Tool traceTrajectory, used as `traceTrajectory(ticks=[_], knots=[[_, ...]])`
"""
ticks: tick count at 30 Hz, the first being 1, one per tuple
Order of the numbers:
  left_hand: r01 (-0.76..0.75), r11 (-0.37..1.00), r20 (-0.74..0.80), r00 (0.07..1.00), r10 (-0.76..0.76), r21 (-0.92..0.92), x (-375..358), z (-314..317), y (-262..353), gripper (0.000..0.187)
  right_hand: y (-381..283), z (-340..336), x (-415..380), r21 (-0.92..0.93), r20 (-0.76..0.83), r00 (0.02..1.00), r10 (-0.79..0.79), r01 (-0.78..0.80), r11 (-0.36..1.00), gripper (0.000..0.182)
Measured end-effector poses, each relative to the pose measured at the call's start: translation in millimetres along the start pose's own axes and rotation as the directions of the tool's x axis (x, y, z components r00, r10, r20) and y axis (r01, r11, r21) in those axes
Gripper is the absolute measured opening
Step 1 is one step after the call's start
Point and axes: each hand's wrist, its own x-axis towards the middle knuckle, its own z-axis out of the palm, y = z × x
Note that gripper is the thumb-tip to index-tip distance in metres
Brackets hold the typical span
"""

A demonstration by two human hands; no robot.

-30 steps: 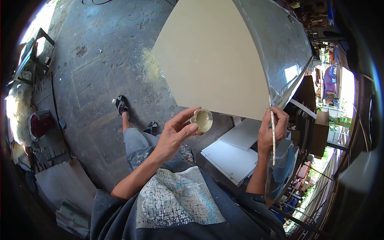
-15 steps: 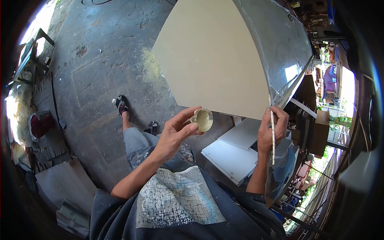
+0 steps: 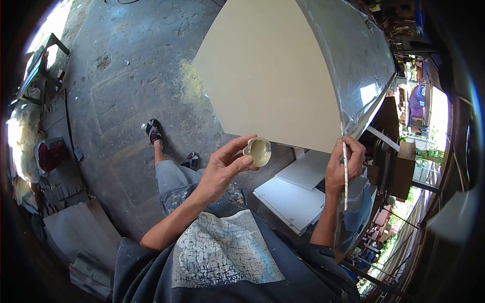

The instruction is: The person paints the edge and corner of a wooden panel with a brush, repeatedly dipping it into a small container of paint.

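Worn grey concrete floor (image 3: pixel 116 76) stretches out below you, scuffed and pitted, with a powdery yellow stain (image 3: pixel 191 83) near the left edge of a large, flat, cream-coloured panel (image 3: pixel 268 76). That panel fills the upper middle of your view, and along its right side runs a glossy grey face wrapped in clear plastic film (image 3: pixel 353 55).

Your left hand (image 3: pixel 220 166) grips a small, round, translucent cup (image 3: pixel 260 152) between thumb and fingers, just by the panel's lower edge. The cup is tilted so that its mouth faces you, and you can see a pale, creamy substance inside.

Your right hand (image 3: pixel 345 161) is closed around a slim, pale, speckled brush (image 3: pixel 346 177) at the panel's lower right corner. The brush stands nearly in line with the corner's long edge, its upper end at the seam between the cream face and the wrapped one; you cannot tell whether its tip touches. Its lower end sticks out beneath your fingers.

Between your forearms, flat white boards (image 3: pixel 290 202) lie stacked beyond your dark shirt (image 3: pixel 146 272), which bears a crackled, pale print (image 3: pixel 227 247). Off to the left, a dark red cloth (image 3: pixel 51 156) lies near a green metal frame (image 3: pixel 38 76).
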Motion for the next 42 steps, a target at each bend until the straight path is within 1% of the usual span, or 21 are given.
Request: traceTrajectory(ticks=[4, 7, 13, 16, 19, 22, 25, 28, 29, 32, 36, 37, 40, 42], knots=[[0.003, 1.0, -0.015, 1.0, -0.003, 0.002, -1, 0, 0, 0.066, 1, 0, 0, 0.014, -0.012, 1.0, -0.011, 0.012, 1.0, 0.016], [0.015, 1.0, 0.0, 1.0, -0.015, -0.022, -1, -1, 0, 0.059, 2, 1, 0, 0.023, -0.003, 1.0, -0.011, 0.011, 1.0, 0.016], [0.012, 1.0, 0.007, 1.0, -0.012, -0.023, -1, -2, -2, 0.058, 5, 2, -2, 0.038, -0.013, 1.0, 0.013, -0.012, 0.999, 0.016], [0.003, 1.0, -0.017, 1.0, -0.003, -0.005, 0, -1, -3, 0.066, 3, 1, -2, 0.031, -0.006, 1.0, 0.005, -0.005, 1.0, 0.016], [0.011, 1.0, 0.007, 1.0, -0.011, -0.026, -1, -4, -3, 0.058, 3, 1, -2, 0.002, 0.005, 1.0, -0.003, 0.003, 1.0, 0.015], [0.01, 1.0, 0.013, 1.0, -0.009, -0.022, 0, -3, -3, 0.057, 4, 1, -3, 0.028, -0.017, 1.0, 0.026, -0.025, 0.999, 0.013], [0.013, 1.0, -0.022, 1.0, -0.013, -0.005, -1, -1, -1, 0.067, 1, -3, 0, 0.03, -0.052, 0.996, 0.073, -0.071, 0.997, 0.013], [-0.008, 1.0, -0.016, 1.0, 0.008, -0.015, -1, 1, 2, 0.064, 9, -7, 11, -0.008, -0.004, 1.0, 0.005, -0.005, 1.0, 0.018], [-0.013, 1.0, -0.015, 1.0, 0.013, -0.017, -1, 1, 1, 0.063, 10, -7, 16, 0.004, 0.041, 0.999, -0.007, 0.007, 1.0, 0.022], [-0.024, 0.999, -0.007, 1.0, 0.024, -0.023, -2, 1, 0, 0.06, 10, -4, 24, 0.138, 0.098, 0.986, 0.134, -0.147, 0.979, 0.023], [-0.038, 0.999, 0.009, 0.999, 0.038, -0.022, -2, 0, 2, 0.059, 19, 4, 26, 0.11, 0.122, 0.992, 0.015, -0.028, 0.994, 0.024], [-0.04, 0.999, 0.015, 0.999, 0.04, -0.023, -3, 0, 2, 0.059, 16, 3, 26, 0.069, 0.134, 0.991, -0.005, -0.005, 0.998, 0.024], [-0.045, 0.999, 0.004, 0.999, 0.045, -0.029, -3, 1, 2, 0.06, 18, 5, 16, -0.005, 0.142, 0.989, -0.035, 0.036, 0.999, 0.025], [-0.042, 0.999, 0.011, 0.999, 0.043, -0.026, -3, 2, 2, 0.06, 19, 6, 11, -0.013, 0.131, 0.991, -0.039, 0.041, 0.999, 0.024]])
